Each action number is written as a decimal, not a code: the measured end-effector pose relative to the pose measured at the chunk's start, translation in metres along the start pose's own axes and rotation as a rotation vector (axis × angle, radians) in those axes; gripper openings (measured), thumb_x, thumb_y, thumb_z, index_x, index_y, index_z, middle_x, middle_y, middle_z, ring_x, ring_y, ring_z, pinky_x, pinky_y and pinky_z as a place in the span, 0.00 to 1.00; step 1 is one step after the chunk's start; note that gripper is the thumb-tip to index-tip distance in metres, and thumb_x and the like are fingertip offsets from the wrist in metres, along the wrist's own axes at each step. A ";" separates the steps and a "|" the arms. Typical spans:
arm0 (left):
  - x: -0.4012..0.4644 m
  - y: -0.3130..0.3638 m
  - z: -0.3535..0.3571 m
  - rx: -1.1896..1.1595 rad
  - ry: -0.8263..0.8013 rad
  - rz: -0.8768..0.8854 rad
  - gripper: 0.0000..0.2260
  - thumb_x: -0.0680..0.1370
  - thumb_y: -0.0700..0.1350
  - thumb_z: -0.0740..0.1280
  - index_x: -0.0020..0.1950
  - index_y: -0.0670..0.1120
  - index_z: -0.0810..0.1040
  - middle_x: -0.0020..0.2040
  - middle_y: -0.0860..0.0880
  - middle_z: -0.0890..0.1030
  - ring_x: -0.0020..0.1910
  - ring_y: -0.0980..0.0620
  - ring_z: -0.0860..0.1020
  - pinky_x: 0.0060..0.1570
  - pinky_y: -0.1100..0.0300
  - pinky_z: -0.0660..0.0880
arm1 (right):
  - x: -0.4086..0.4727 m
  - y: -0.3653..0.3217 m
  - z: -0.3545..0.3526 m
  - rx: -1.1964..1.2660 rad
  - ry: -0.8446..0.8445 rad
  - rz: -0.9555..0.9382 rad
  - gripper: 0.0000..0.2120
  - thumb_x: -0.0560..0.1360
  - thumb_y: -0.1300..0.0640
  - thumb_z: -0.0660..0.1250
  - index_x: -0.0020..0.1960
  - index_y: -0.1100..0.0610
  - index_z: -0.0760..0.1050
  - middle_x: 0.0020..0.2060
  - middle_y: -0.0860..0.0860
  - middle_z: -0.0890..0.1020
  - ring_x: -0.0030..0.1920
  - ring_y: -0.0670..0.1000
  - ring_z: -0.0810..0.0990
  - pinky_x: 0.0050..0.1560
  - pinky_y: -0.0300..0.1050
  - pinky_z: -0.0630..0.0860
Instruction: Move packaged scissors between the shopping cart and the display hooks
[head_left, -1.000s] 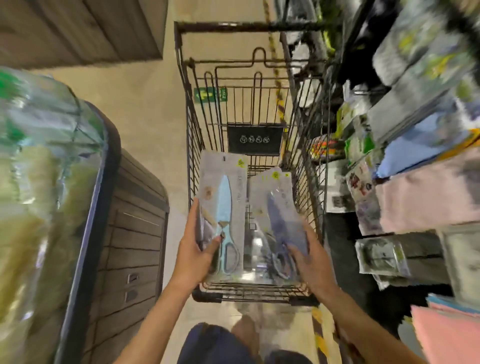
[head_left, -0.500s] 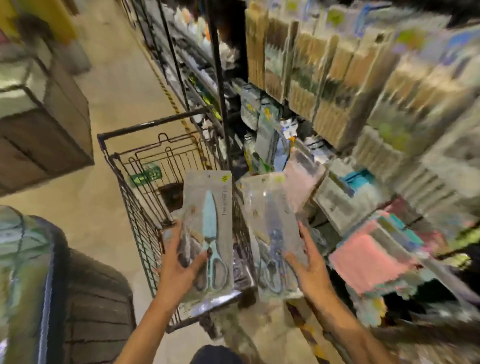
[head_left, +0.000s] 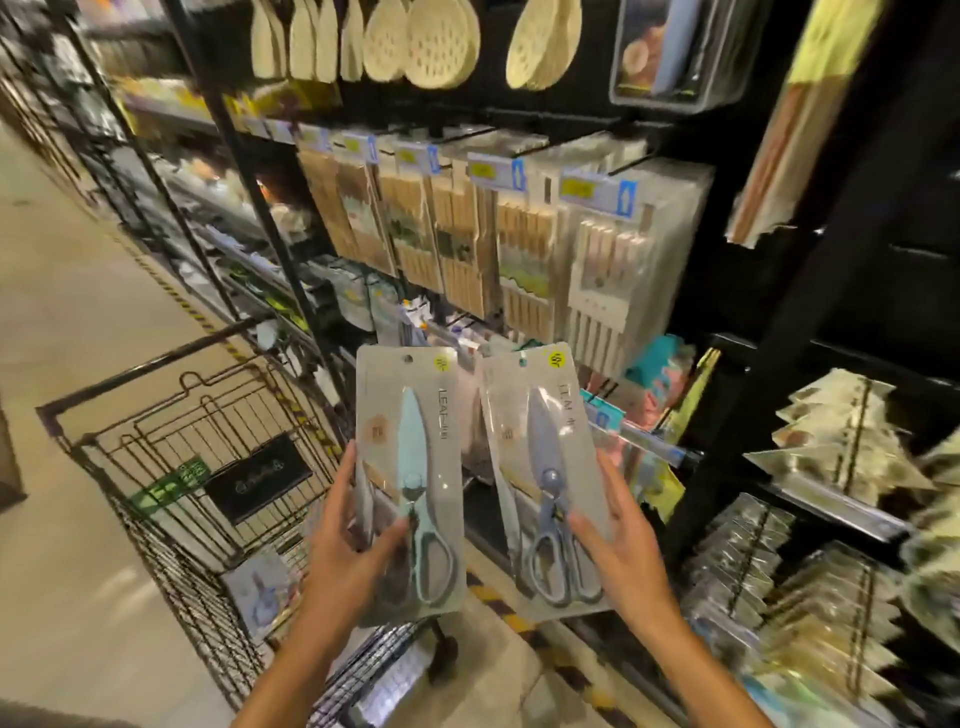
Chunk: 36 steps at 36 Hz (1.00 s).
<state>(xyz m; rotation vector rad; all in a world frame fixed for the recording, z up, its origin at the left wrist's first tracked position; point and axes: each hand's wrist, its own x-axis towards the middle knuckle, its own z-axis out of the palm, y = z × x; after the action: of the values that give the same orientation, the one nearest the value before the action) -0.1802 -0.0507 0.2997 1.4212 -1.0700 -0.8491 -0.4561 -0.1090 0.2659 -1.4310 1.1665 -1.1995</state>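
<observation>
My left hand (head_left: 349, 551) grips a grey card pack of light-blue scissors (head_left: 415, 467) by its lower left edge. A matching pack of lavender scissors (head_left: 545, 467) is held in my right hand (head_left: 621, 545) by its lower right edge. Both packs stand upright, side by side, in front of the black display rack (head_left: 727, 338). The wire shopping cart (head_left: 171, 415) sits lower left, with another scissors pack (head_left: 262, 597) lying inside it. Any bare hooks behind the packs are hidden.
Packs of chopsticks (head_left: 519, 249) hang on hooks above the scissors. Woven mats (head_left: 415, 41) hang at the top. Clear-bagged goods (head_left: 831, 452) fill the shelves at right. A yellow-black floor stripe (head_left: 171, 291) runs along the rack's base, with the aisle floor to the left.
Both hands lifted the two scissors packs out of the cart and up toward the rack. My view swung from the cart up and right to the hanging display.
</observation>
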 end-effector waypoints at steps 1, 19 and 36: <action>-0.001 0.001 0.004 -0.004 -0.024 0.005 0.43 0.73 0.39 0.75 0.73 0.76 0.60 0.76 0.52 0.69 0.66 0.47 0.78 0.49 0.53 0.84 | -0.007 -0.004 -0.009 0.011 0.021 0.002 0.33 0.80 0.62 0.68 0.75 0.38 0.59 0.68 0.21 0.65 0.68 0.27 0.67 0.64 0.27 0.70; -0.038 0.038 0.095 -0.037 -0.444 0.194 0.41 0.75 0.43 0.77 0.73 0.76 0.59 0.76 0.71 0.62 0.78 0.57 0.63 0.75 0.43 0.65 | -0.151 -0.054 -0.101 -0.078 0.501 0.034 0.33 0.79 0.62 0.68 0.78 0.44 0.61 0.74 0.35 0.66 0.69 0.30 0.68 0.57 0.24 0.72; -0.122 0.099 0.238 -0.086 -0.684 0.317 0.42 0.75 0.39 0.74 0.79 0.67 0.57 0.74 0.72 0.64 0.75 0.68 0.63 0.76 0.45 0.64 | -0.252 -0.075 -0.232 -0.124 0.745 -0.031 0.32 0.80 0.60 0.68 0.77 0.40 0.61 0.73 0.32 0.68 0.71 0.36 0.70 0.62 0.29 0.74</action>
<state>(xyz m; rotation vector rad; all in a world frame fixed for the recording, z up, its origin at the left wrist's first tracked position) -0.4575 -0.0148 0.3576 0.8559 -1.6936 -1.1602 -0.6983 0.1355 0.3329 -1.1041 1.7391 -1.7836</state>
